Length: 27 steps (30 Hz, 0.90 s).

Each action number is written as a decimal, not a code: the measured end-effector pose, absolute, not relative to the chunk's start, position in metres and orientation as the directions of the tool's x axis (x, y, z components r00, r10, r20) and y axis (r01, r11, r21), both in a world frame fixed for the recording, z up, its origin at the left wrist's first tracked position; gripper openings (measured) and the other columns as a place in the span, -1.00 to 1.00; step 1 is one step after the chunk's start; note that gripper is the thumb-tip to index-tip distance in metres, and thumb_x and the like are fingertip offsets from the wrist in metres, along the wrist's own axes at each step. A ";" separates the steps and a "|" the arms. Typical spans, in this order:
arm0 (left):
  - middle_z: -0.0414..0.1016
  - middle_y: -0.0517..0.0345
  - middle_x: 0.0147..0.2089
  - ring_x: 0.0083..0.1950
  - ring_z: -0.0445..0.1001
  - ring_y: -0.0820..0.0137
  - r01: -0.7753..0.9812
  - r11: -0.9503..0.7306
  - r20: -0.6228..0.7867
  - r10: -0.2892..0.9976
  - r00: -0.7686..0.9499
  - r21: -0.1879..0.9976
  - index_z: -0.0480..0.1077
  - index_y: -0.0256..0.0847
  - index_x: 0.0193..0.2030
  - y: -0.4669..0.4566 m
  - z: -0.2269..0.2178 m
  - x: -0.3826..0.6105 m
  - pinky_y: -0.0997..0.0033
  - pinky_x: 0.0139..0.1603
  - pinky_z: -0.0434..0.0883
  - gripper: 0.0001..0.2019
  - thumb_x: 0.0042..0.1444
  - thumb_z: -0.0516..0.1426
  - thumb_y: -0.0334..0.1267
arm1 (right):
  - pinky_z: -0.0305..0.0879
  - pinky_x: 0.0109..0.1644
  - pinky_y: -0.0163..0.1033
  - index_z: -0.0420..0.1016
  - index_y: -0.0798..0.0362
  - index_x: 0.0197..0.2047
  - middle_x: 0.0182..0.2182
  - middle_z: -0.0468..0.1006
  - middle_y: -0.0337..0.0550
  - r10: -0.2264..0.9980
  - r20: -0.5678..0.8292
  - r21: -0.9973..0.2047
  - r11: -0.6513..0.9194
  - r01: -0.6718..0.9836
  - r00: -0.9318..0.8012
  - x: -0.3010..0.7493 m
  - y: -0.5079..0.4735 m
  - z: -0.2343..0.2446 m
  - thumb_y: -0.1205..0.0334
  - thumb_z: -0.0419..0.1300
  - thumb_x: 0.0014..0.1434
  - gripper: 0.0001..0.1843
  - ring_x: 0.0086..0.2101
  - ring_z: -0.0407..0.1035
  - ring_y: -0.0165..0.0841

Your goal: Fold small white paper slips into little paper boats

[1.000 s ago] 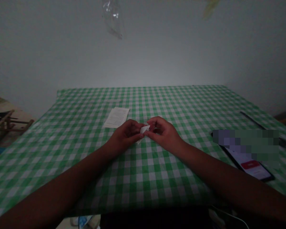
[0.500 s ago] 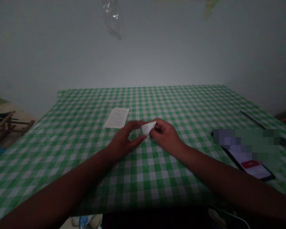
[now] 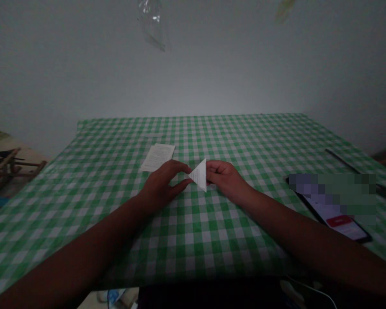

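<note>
A small white paper folded into a triangle stands between my two hands over the green checked tablecloth. My right hand pinches its right edge with closed fingers. My left hand pinches the left tip of the triangle between thumb and forefinger. Both hands rest near the middle of the table.
A flat printed sheet of paper lies just beyond my left hand. A phone with a lit screen lies at the right, with a dark thin stick farther back. A wooden rack stands off the table's left side.
The folded paper has been turned and raised, so its flat triangular face now stands upright toward me. Both hands shifted slightly apart with it.
</note>
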<state>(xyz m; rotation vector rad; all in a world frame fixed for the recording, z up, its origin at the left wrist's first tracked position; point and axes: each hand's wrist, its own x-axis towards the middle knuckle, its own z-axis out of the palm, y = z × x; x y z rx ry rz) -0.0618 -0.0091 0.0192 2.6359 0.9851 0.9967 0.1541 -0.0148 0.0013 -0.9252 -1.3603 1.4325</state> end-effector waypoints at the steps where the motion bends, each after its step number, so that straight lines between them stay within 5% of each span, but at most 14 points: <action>1: 0.52 0.10 -0.07 -0.05 0.52 0.33 0.521 -0.778 0.544 0.623 0.563 0.351 0.37 -0.16 -0.02 -0.010 0.019 -0.062 0.30 -0.01 0.48 -0.78 0.22 0.21 -0.22 | 0.27 -0.39 -0.33 0.58 -0.01 -0.30 -0.46 0.59 -0.29 0.954 0.069 -0.993 0.038 -0.114 -0.290 0.154 -0.015 0.001 0.23 0.26 0.03 -0.87 -0.48 0.37 -0.47; 20: 0.57 0.16 -0.16 -0.13 0.56 0.39 0.525 -0.770 0.563 0.629 0.536 0.362 0.42 -0.17 -0.13 -0.010 0.019 -0.062 0.39 -0.11 0.48 -0.87 0.21 0.22 -0.25 | 0.37 -0.32 -0.29 0.61 -0.06 -0.25 -0.37 0.64 -0.27 0.945 0.025 -0.988 -0.027 -0.154 -0.325 0.154 -0.016 0.000 0.11 0.31 0.08 -0.84 -0.44 0.46 -0.44; 27: 0.58 0.15 -0.18 -0.16 0.57 0.39 0.510 -0.774 0.588 0.625 0.515 0.376 0.44 -0.18 -0.17 -0.010 0.020 -0.060 0.40 -0.13 0.48 -0.91 0.21 0.22 -0.26 | 0.37 -0.29 -0.28 0.63 -0.07 -0.23 -0.35 0.64 -0.26 0.940 0.030 -0.986 -0.029 -0.167 -0.339 0.155 -0.014 -0.004 0.22 0.26 0.10 -0.84 -0.43 0.46 -0.44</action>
